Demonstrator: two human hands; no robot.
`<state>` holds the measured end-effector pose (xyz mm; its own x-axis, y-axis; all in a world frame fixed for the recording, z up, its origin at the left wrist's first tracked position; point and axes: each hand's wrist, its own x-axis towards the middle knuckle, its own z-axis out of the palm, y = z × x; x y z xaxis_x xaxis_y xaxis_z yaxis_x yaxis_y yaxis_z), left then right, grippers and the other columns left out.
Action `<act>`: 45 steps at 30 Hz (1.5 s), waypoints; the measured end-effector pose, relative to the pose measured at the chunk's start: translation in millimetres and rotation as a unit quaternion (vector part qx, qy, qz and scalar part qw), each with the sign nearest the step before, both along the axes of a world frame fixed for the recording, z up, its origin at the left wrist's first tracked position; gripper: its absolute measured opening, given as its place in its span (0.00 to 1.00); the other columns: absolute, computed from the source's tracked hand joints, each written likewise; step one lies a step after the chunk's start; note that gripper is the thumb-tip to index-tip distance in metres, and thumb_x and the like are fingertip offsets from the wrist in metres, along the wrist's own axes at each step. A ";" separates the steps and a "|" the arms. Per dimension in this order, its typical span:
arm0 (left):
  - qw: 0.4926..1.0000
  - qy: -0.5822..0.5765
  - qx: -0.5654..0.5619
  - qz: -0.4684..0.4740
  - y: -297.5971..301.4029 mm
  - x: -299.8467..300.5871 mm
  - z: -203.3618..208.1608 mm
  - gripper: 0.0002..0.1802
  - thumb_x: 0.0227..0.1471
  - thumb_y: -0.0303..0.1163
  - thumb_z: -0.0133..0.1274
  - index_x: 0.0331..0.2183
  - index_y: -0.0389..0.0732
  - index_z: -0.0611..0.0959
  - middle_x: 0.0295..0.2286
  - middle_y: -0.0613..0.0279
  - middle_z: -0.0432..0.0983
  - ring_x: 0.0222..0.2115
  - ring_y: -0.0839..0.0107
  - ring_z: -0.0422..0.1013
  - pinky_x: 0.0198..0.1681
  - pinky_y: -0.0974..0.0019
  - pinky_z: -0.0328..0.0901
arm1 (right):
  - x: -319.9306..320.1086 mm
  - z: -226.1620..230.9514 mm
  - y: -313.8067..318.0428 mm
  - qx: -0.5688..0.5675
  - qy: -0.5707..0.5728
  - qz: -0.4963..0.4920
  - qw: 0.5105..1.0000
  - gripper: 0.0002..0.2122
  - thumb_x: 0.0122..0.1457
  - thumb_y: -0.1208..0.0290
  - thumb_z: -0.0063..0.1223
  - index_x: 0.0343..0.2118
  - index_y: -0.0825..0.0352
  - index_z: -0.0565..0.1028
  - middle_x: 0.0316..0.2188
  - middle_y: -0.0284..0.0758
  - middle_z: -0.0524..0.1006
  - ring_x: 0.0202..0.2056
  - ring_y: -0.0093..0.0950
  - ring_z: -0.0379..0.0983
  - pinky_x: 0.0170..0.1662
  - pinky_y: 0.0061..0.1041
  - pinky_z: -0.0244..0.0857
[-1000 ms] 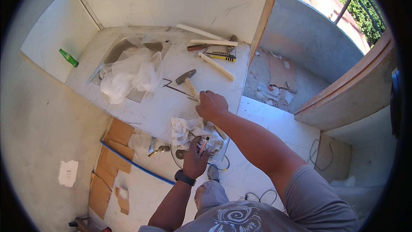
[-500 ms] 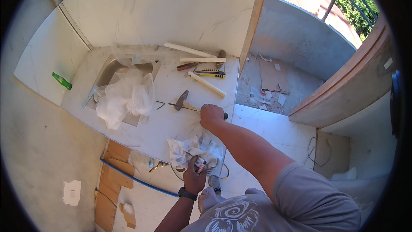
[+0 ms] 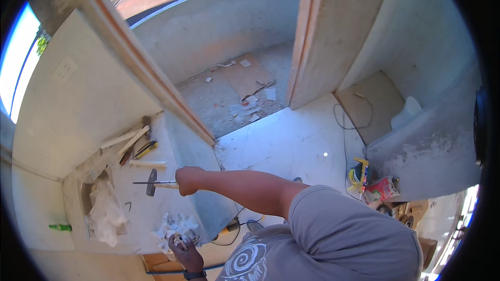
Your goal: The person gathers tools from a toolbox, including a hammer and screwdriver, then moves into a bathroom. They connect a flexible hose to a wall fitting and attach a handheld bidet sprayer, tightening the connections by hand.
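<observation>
My right hand (image 3: 188,179) is closed around the wooden handle of a hammer (image 3: 151,182), over the countertop's right part. A screwdriver's thin dark shaft (image 3: 138,182) runs alongside the handle from the same fist. Lower down, my left hand (image 3: 186,257) is at the counter's front edge, its fingers curled around a small object that I cannot make out. Touching those fingers is a crumpled white cloth (image 3: 174,226). Farther back on the white countertop (image 3: 148,200) lie a yellow and black utility knife (image 3: 147,149) and pale strips (image 3: 148,164). A bent hex key (image 3: 128,206) rests nearer.
Clear plastic sheeting (image 3: 107,213) fills the sink (image 3: 86,198) at left, with a green bottle (image 3: 61,227) beyond. Scraps litter the floor past the doorway (image 3: 250,99). Bags (image 3: 383,190) and a cable (image 3: 359,127) lie at right.
The view has swung right, so the counter sits farther left and the doorway is central. My right hand still grips the hammer and screwdriver; my left hand stays by the cloth.
</observation>
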<state>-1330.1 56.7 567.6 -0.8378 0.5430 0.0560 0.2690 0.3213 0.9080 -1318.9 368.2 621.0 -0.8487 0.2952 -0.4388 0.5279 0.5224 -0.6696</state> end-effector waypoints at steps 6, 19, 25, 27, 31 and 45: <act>0.972 -0.078 -0.197 -0.098 116.3 63.7 24.0 0.34 0.58 0.32 0.59 0.61 0.37 0.63 0.54 0.45 0.67 0.52 0.56 0.66 0.55 0.55 0.62 | 286.4 -77.5 98.0 -0.040 0.025 -0.092 0.995 0.15 0.46 0.69 0.56 0.37 0.70 0.81 0.37 0.48 0.81 0.42 0.46 0.79 0.44 0.42 0.72; 0.890 0.079 -0.152 -0.422 501.6 259.0 -15.8 0.16 0.57 0.26 0.56 0.47 0.33 0.76 0.25 0.63 0.70 0.24 0.78 0.60 0.26 0.68 0.58 | 796.6 -247.5 124.8 -0.161 -0.285 -0.587 0.741 0.19 0.44 0.59 0.61 0.34 0.71 0.83 0.32 0.47 0.83 0.35 0.39 0.82 0.40 0.35 0.76; 0.822 0.012 -0.182 -0.539 683.5 350.2 -54.8 0.07 0.60 0.29 0.53 0.35 0.35 0.79 0.21 0.62 0.72 0.22 0.73 0.67 0.25 0.64 0.61 | 847.2 -286.0 111.3 -0.273 -0.239 -0.756 0.545 0.18 0.42 0.57 0.68 0.29 0.68 0.84 0.28 0.38 0.84 0.30 0.30 0.81 0.35 0.31 0.74; 0.777 0.072 -0.139 -0.609 758.0 393.3 -61.4 0.12 0.62 0.34 0.53 0.29 0.36 0.79 0.17 0.60 0.71 0.20 0.70 0.68 0.24 0.62 0.61 | 846.3 -287.8 111.6 -0.332 -0.235 -0.766 0.498 0.16 0.42 0.59 0.69 0.29 0.67 0.84 0.28 0.37 0.84 0.31 0.29 0.81 0.36 0.31 0.75; 0.686 0.045 -0.203 -0.697 886.6 490.1 -41.5 0.16 0.63 0.38 0.52 0.29 0.35 0.78 0.18 0.60 0.73 0.21 0.70 0.69 0.26 0.63 0.63 | 834.0 -278.2 129.6 -0.388 -0.271 -0.757 0.451 0.16 0.45 0.60 0.68 0.34 0.65 0.84 0.28 0.36 0.84 0.30 0.27 0.82 0.36 0.29 0.75; 0.495 -0.018 -0.277 -0.824 1135.0 902.6 -24.9 0.17 0.58 0.29 0.49 0.48 0.34 0.77 0.26 0.62 0.76 0.23 0.77 0.70 0.28 0.70 0.67 | 1002.5 -291.3 327.0 -0.368 -0.034 -0.892 0.262 0.14 0.47 0.65 0.66 0.28 0.73 0.82 0.23 0.38 0.82 0.24 0.29 0.81 0.30 0.33 0.75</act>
<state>-427.5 1191.7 542.7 0.7715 0.4143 -0.4828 0.5674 -0.1048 0.8168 -316.4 695.2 329.7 0.3679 0.0098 -0.9298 -0.4825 -0.8528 -0.1999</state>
